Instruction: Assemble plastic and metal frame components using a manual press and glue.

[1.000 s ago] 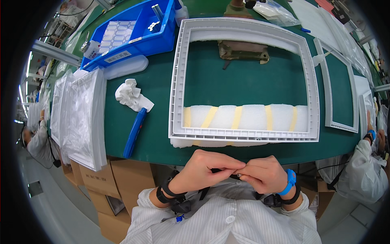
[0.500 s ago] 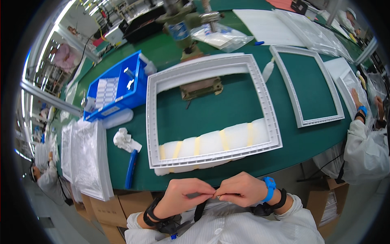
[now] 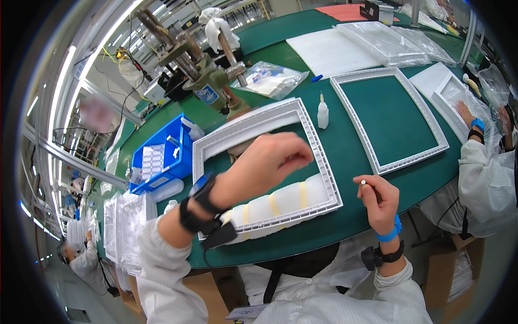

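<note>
Small white piece (image 3: 363,182) in right hand (image 3: 382,201)

- This looks like a factory workshop: pale plastic frames (image 3: 353,123) lie on a long green table (image 3: 345,151).
- A column-mounted machine (image 3: 216,78), like a drill press, stands there.
- A divided blue bin (image 3: 183,166) holds small parts.
- Co-workers (image 3: 488,178) wear white coats.
- Tube lights (image 3: 63,81) line the hall.
</note>
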Available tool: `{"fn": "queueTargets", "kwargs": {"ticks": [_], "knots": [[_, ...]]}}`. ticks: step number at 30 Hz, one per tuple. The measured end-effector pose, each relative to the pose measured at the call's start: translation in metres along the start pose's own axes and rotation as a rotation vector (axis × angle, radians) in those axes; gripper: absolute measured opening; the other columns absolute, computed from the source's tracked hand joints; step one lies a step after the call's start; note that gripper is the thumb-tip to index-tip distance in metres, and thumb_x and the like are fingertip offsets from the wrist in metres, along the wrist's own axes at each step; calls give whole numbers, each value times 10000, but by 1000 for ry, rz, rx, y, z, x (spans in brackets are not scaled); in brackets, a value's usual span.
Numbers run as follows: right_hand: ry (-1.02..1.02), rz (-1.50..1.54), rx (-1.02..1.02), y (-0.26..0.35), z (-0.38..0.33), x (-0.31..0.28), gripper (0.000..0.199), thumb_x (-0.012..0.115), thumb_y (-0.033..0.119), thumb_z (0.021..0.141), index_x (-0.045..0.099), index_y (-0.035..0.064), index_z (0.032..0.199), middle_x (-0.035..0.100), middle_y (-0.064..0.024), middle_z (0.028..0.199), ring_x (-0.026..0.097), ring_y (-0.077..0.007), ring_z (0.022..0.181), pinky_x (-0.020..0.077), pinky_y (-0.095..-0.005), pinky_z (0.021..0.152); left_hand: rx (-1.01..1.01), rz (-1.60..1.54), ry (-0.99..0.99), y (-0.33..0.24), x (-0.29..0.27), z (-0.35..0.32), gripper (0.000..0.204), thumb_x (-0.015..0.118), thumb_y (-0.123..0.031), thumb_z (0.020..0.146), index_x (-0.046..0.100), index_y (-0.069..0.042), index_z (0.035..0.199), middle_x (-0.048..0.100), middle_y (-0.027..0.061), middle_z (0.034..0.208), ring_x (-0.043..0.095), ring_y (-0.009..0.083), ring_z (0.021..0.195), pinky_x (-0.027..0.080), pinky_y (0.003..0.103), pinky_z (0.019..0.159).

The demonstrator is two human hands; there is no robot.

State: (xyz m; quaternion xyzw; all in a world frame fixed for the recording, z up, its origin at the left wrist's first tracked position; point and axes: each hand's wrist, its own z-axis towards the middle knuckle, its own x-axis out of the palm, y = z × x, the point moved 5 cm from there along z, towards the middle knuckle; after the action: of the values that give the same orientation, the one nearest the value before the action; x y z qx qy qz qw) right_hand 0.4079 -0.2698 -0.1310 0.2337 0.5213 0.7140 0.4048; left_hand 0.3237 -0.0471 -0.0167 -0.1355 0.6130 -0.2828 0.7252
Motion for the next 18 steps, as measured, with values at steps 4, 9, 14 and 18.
{"fn": "queueTargets", "kwargs": {"ticks": [4,9,14,18], "knots": [[-5,-73,-117,2,4,7,174,605,-14,924,729,-8,1047,643,-75,740,601,-124,620,452,-259,545,172,134,40,43,17,43,95,705,-33,891,691,-32,985,701,95,909,688,249,812,546,356,708],[35,-111,-128,6,6,8,169,628,-14,903,734,8,1033,647,-86,738,599,-159,590,457,-278,539,105,80,109,61,21,53,78,706,-84,888,701,-57,960,702,79,915,688,271,858,547,372,756],[46,-154,-125,5,6,9,163,636,-5,900,735,13,1028,649,-91,733,595,-169,579,456,-285,533,189,73,128,62,23,55,95,739,-49,866,716,-58,957,687,56,981,672,241,892,542,343,788],[60,-158,-112,5,7,10,162,635,-8,900,734,12,1027,650,-92,733,597,-170,580,456,-285,533,171,9,172,68,24,58,82,750,-53,857,744,-63,938,678,52,991,668,238,902,540,338,796]]}}
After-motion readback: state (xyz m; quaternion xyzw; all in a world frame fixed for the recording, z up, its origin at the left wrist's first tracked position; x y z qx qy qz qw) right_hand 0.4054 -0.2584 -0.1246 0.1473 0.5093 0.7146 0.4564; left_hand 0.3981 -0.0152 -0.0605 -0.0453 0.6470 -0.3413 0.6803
